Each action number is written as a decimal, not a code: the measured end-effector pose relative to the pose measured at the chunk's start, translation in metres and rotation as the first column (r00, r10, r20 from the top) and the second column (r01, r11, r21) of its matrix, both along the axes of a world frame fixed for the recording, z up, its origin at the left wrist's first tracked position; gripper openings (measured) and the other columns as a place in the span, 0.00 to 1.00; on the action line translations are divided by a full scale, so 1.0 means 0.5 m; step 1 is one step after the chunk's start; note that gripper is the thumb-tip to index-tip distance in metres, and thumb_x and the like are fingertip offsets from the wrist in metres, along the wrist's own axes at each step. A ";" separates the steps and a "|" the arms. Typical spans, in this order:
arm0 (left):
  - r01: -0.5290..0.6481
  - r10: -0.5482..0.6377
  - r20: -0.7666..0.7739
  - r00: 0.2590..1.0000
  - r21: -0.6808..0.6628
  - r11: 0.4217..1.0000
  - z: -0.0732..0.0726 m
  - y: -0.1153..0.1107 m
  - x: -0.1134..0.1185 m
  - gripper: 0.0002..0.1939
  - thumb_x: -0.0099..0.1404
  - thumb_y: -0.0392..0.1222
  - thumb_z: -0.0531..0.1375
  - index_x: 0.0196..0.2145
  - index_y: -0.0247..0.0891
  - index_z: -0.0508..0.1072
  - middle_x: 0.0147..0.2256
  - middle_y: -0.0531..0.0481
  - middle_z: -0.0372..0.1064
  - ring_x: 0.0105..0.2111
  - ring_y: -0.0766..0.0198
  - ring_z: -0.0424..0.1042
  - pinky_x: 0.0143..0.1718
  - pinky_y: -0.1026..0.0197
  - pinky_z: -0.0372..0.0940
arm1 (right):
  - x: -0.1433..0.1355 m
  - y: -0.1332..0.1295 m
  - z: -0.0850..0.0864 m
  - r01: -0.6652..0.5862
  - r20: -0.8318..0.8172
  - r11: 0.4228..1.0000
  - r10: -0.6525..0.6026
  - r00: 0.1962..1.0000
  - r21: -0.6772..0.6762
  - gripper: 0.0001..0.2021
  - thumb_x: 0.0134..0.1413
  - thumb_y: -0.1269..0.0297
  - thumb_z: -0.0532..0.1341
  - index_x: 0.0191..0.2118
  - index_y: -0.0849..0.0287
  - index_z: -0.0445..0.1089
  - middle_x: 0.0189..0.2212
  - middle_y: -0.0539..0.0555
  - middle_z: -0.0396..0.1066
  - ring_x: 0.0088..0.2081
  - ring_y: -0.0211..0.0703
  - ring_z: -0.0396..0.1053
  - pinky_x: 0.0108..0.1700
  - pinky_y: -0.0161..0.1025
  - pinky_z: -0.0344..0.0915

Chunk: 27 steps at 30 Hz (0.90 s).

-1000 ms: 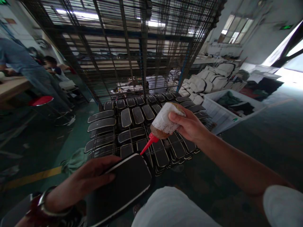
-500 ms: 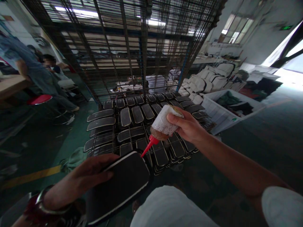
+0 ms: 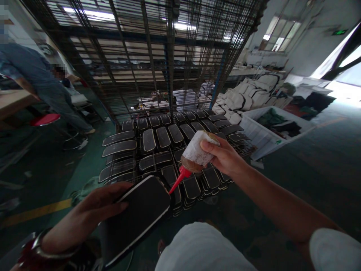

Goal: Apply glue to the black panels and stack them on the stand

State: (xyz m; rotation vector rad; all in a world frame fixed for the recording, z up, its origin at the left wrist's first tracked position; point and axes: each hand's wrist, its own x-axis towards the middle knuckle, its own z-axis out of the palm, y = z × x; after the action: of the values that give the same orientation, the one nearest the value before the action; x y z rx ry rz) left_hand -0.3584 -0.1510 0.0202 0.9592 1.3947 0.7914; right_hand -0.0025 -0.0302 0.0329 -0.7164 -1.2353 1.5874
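Note:
My left hand [image 3: 96,210] grips a black panel [image 3: 138,214] with rounded corners by its upper left edge, thumb on top and fingers partly hidden beneath. A white line follows the panel's border. In my right hand [image 3: 222,152] is a white squeeze bottle [image 3: 199,150], tipped nozzle-down, with brown stains around its neck and base. Its red nozzle [image 3: 177,182] points at the panel's far right corner, at or very near the edge. Beyond my hands, similar dark panels [image 3: 163,137] with pale borders lie in rows on a wire rack.
A tall metal grid rack [image 3: 146,56] rises behind the panels. At right stand a white bin [image 3: 270,139] holding dark cloth and a heap of white padded pieces [image 3: 242,98]. On the left are a red stool [image 3: 45,119], a wooden table [image 3: 14,105] and a standing person [image 3: 42,75] in blue.
The panel has shifted left and slightly up with my left hand. The bottle's nozzle has moved a little down and right along the panel's edge. The person at left has straightened somewhat.

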 end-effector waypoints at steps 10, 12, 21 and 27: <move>-0.212 0.213 0.168 0.962 -0.023 0.977 0.001 -0.006 0.046 0.20 0.44 0.42 0.83 0.37 0.47 0.89 0.41 0.47 0.87 0.37 0.50 0.85 0.38 0.59 0.80 | -0.020 0.020 -0.037 0.212 -0.087 0.968 -0.225 0.970 -0.137 0.24 0.43 0.46 0.81 0.37 0.57 0.76 0.27 0.50 0.74 0.24 0.40 0.72 0.18 0.32 0.69; -0.226 0.225 0.191 0.955 -0.021 0.974 -0.007 -0.005 0.050 0.21 0.45 0.40 0.83 0.39 0.48 0.89 0.42 0.48 0.87 0.39 0.50 0.85 0.39 0.58 0.80 | -0.028 0.028 -0.040 0.250 -0.107 0.956 -0.267 0.958 -0.153 0.25 0.41 0.46 0.81 0.36 0.57 0.76 0.26 0.49 0.74 0.24 0.40 0.72 0.17 0.32 0.69; -0.259 0.268 0.265 0.926 -0.068 0.964 -0.029 -0.002 0.043 0.21 0.48 0.36 0.81 0.40 0.42 0.86 0.42 0.44 0.87 0.36 0.50 0.86 0.36 0.57 0.81 | -0.053 0.029 -0.058 0.250 -0.099 0.957 -0.266 0.959 -0.150 0.26 0.41 0.44 0.81 0.37 0.57 0.76 0.26 0.49 0.74 0.25 0.40 0.72 0.18 0.33 0.71; -0.277 0.296 0.295 0.909 -0.102 0.955 -0.033 0.009 0.050 0.22 0.48 0.34 0.81 0.41 0.40 0.84 0.39 0.43 0.87 0.33 0.48 0.86 0.32 0.56 0.82 | -0.066 0.006 -0.064 0.206 -0.069 0.970 -0.216 0.974 -0.128 0.25 0.43 0.45 0.80 0.40 0.56 0.76 0.28 0.49 0.74 0.25 0.41 0.72 0.19 0.33 0.70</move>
State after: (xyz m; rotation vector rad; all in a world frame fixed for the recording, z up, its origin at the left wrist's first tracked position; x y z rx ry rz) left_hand -0.3336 -0.1466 0.0037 0.5594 1.2892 1.0656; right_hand -0.0354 -0.0272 0.0009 -0.8222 -0.9760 1.5078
